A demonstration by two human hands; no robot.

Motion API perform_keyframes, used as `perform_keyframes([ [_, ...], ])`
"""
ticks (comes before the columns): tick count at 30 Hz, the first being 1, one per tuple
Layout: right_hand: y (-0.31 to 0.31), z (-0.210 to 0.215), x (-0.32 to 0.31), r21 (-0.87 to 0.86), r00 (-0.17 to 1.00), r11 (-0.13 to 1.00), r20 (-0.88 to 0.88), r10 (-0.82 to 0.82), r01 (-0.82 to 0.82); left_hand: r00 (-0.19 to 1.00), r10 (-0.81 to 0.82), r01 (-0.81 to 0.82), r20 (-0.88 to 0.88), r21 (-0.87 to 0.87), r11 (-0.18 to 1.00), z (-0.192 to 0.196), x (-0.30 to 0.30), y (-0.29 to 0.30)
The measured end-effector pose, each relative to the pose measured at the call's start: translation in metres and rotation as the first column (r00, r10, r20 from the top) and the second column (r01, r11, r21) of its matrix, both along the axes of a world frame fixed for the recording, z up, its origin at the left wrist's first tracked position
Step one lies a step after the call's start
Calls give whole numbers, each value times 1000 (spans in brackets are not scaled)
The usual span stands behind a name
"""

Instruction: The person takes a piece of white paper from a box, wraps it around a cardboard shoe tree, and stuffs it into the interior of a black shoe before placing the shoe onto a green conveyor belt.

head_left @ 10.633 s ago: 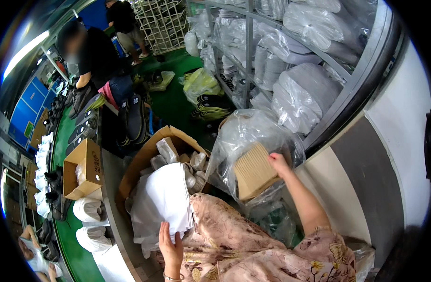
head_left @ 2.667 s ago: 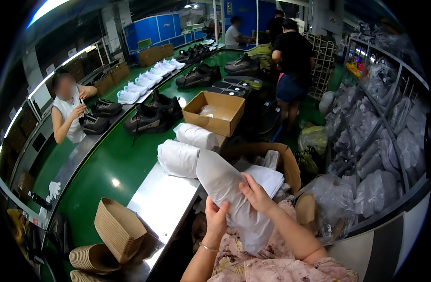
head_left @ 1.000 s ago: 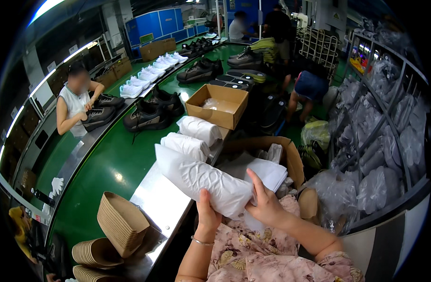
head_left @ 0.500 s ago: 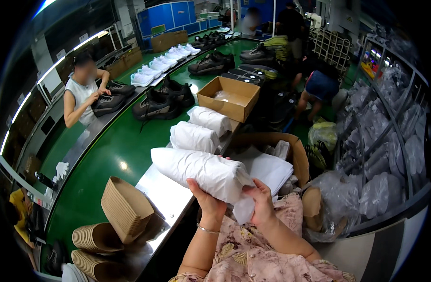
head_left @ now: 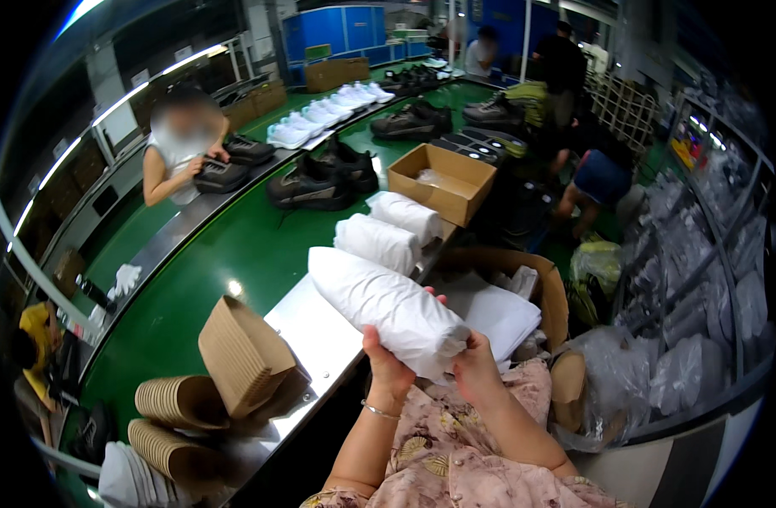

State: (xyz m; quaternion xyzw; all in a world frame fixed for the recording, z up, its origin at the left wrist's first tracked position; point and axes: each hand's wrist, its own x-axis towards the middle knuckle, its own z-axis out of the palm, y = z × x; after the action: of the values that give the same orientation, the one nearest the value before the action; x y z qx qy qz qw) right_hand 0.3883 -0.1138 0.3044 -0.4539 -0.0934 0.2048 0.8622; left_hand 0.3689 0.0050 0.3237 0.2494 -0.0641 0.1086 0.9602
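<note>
A long bundle wrapped in white tissue paper (head_left: 388,305) lies across both my hands, rounded at its far left end. What is inside the paper is hidden. My left hand (head_left: 389,368) cups it from beneath and the side, thumb up along the near side, fingertips showing beyond its far side. At the near right end, my right hand (head_left: 479,368) presses its fingers into the gathered paper. Just beyond, two more white wrapped bundles (head_left: 375,243) sit side by side on the bench edge.
Stacked brown cardboard inserts (head_left: 245,356) stand at left on the metal plate (head_left: 320,343). An open brown box (head_left: 443,182) and dark shoes (head_left: 312,186) are farther along the green bench. White sheets (head_left: 494,309) lie in a carton at right. A person handles shoes across the bench.
The loose paper flap that hung from the bundle's near end is now folded in against it under my right hand. The far end tilts slightly more away. The whole view has shifted.
</note>
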Motion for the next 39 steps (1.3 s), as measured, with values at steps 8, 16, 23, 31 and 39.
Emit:
perform_keyframes([
  [8, 23, 19, -21, 161, 942, 935, 172, 289, -316, 961, -243, 263, 133, -157, 952, -9, -14, 6],
  [16, 17, 8, -22, 674, 807, 541, 141, 574, -503, 926, -286, 357, 246, -324, 876, 1, -29, 17],
  [23, 3, 5, -32, 609, 881, 703, -15, 473, -367, 914, -275, 361, 297, -289, 887, 0, -25, 16],
  [31, 20, 6, -45, 550, 882, 771, -122, 455, -321, 923, -224, 316, 313, -280, 907, -18, -30, 28],
  [39, 28, 4, -52, 570, 916, 803, -208, 344, -172, 987, -130, 145, 96, -167, 975, -7, -32, 31],
])
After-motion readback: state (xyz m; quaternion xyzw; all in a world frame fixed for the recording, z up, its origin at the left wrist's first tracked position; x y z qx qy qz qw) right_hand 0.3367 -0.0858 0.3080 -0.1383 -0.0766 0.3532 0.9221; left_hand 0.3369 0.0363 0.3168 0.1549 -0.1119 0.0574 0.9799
